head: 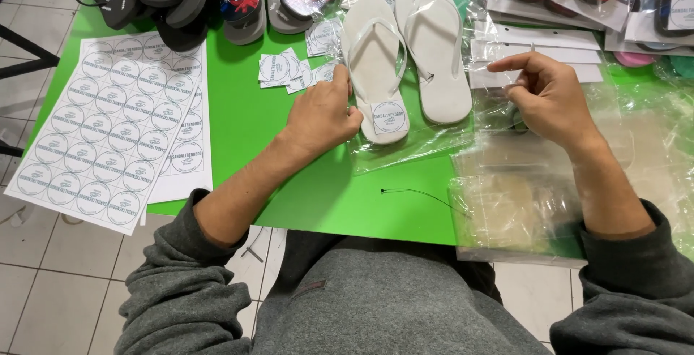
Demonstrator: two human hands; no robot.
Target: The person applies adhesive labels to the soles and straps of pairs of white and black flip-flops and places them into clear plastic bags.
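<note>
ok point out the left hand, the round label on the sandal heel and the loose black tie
left hand (323, 114), head view, back of the hand
round label (389, 117), head view, its centre
black tie (419, 194), head view, mid-strand

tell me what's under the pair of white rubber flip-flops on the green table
A clear plastic bag lies under the pair of white rubber flip-flops, over the green table. The left hand covers the near sandal's inner edge.

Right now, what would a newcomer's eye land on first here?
The pair of white flip-flops at the centre of the bright green table, with the left hand resting by the nearer one's heel. Then the sheets of round stickers at left, and the right hand pinching something thin above clear plastic bags.
</note>
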